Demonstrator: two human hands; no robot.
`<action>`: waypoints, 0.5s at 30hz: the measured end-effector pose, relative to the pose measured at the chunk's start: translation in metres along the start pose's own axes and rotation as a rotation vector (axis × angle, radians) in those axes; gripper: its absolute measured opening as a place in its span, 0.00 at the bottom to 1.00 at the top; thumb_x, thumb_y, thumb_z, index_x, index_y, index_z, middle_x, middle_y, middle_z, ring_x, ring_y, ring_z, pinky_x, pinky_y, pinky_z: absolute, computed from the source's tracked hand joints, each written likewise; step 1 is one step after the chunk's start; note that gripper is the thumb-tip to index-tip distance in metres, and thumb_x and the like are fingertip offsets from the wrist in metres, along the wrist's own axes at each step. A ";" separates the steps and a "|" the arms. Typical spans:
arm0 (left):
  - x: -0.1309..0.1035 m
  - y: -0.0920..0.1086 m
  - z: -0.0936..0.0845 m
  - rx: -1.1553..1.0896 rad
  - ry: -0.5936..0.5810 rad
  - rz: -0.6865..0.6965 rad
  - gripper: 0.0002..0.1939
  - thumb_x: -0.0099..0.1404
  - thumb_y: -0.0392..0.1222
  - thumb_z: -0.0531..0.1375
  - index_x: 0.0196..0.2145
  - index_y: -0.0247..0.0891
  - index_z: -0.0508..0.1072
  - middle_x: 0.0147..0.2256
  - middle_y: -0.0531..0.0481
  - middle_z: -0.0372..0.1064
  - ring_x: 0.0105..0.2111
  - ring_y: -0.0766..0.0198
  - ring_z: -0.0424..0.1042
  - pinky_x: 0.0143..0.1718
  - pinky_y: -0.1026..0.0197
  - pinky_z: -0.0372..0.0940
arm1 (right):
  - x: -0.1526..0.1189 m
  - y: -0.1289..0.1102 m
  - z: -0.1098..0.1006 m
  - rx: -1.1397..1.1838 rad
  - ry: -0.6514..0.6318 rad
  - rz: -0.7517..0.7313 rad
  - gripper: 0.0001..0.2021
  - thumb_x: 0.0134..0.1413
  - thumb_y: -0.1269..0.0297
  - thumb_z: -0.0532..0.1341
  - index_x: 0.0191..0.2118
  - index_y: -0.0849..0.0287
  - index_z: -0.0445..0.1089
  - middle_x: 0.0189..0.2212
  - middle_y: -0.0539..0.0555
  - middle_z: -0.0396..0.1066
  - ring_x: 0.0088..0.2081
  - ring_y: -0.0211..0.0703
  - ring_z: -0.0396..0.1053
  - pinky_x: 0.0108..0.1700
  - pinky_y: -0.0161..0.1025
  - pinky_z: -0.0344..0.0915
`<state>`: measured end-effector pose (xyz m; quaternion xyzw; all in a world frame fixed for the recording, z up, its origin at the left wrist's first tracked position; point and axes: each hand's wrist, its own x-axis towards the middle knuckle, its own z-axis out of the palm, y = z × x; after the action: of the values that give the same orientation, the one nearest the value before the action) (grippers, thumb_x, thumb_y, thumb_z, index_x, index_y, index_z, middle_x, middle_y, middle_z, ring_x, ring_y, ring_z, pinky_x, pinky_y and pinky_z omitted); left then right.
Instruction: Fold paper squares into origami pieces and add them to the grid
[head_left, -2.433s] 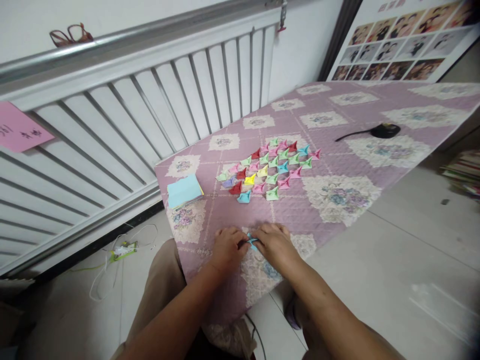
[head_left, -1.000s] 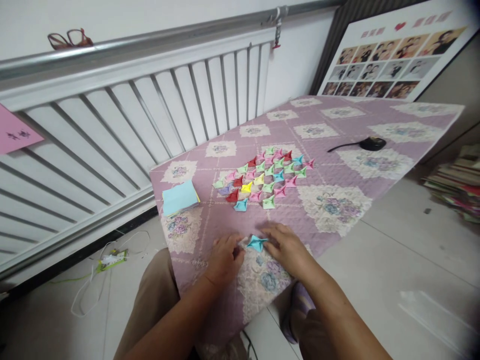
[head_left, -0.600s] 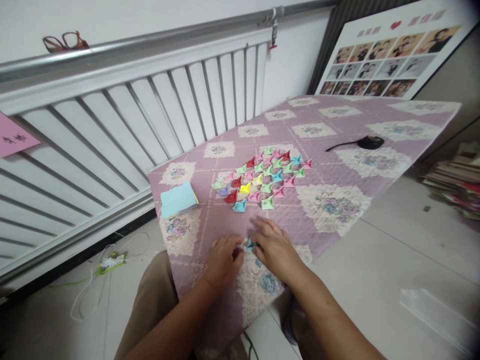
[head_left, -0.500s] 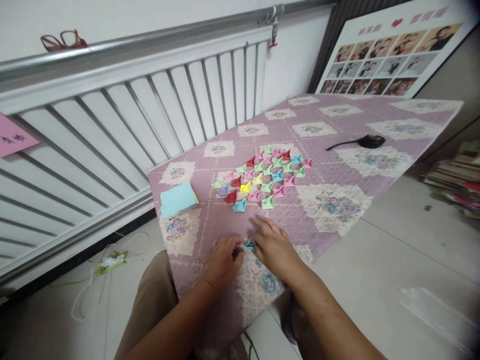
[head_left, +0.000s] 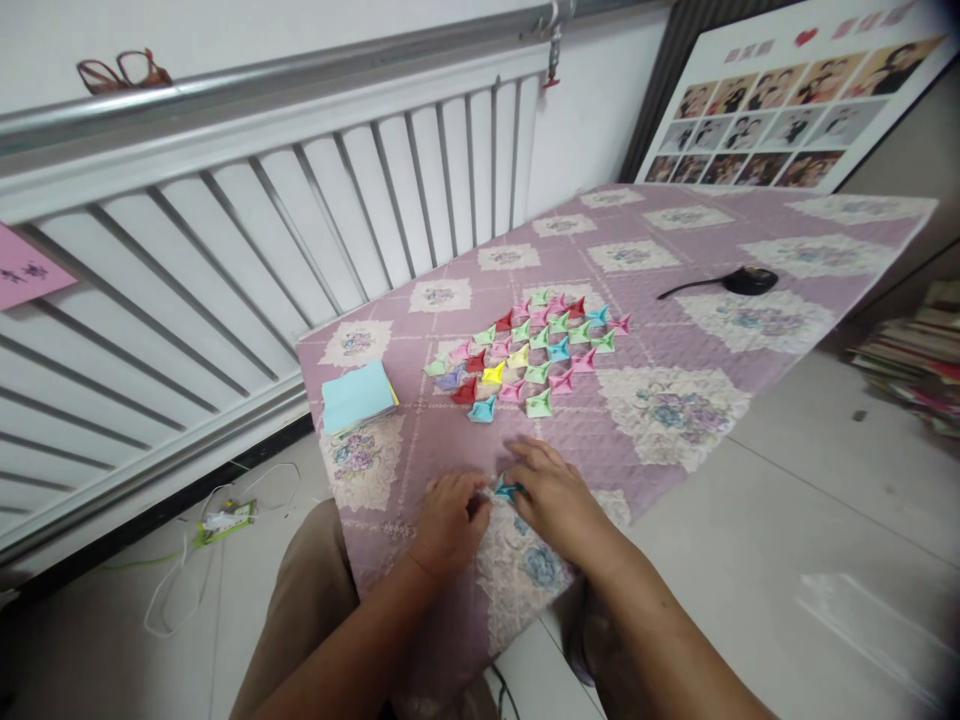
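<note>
A small folded blue paper piece (head_left: 507, 490) is on the cloth between my hands near the table's front corner. My right hand (head_left: 553, 500) pinches its right side with thumb and forefinger, the other fingers stretched forward. Close by the left end of the piece, my left hand (head_left: 450, 518) has curled fingers with the thumb near them; whatever its fingertips hold is hidden. Beyond the hands lie several rows of small folded paper pieces (head_left: 517, 356) in green, pink, red, yellow, blue and purple. To their left is a stack of square paper sheets (head_left: 360, 397), light blue on top.
A flowered pink tablecloth (head_left: 420, 440) covers the table. At the right lies a black object with a thin tail (head_left: 750, 281). A white radiator (head_left: 285, 230) runs along the wall behind, with glasses (head_left: 124, 75) above its pipe. A power strip (head_left: 225, 522) with cables lies on the floor.
The view has shifted slightly. A little more of the blue paper piece shows between my fingers; both hands stay in nearly the same place.
</note>
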<state>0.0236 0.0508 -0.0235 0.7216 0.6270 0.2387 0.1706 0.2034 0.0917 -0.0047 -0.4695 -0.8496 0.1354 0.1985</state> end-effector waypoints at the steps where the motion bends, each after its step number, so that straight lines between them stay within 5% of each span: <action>1: 0.000 0.000 0.000 -0.001 -0.001 0.000 0.15 0.59 0.34 0.59 0.45 0.42 0.70 0.40 0.51 0.73 0.43 0.58 0.69 0.49 0.50 0.59 | -0.001 0.004 0.000 0.039 0.034 -0.019 0.11 0.48 0.75 0.57 0.36 0.54 0.72 0.56 0.57 0.63 0.60 0.52 0.54 0.54 0.52 0.60; 8: -0.001 -0.003 0.002 -0.020 0.016 0.006 0.15 0.58 0.34 0.60 0.44 0.42 0.71 0.40 0.52 0.73 0.42 0.58 0.70 0.48 0.51 0.59 | -0.004 0.036 -0.008 0.129 0.289 0.008 0.10 0.48 0.74 0.54 0.34 0.57 0.70 0.43 0.58 0.71 0.48 0.49 0.66 0.51 0.47 0.63; 15: 0.002 0.006 0.007 0.044 0.011 -0.018 0.11 0.58 0.36 0.61 0.41 0.42 0.72 0.39 0.50 0.72 0.43 0.56 0.69 0.48 0.50 0.58 | -0.002 0.037 -0.010 0.041 0.284 0.120 0.06 0.53 0.71 0.53 0.32 0.58 0.67 0.32 0.56 0.70 0.37 0.46 0.66 0.42 0.40 0.61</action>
<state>0.0328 0.0518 -0.0254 0.7183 0.6395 0.2273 0.1530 0.2367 0.1094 -0.0113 -0.5298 -0.7803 0.0964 0.3179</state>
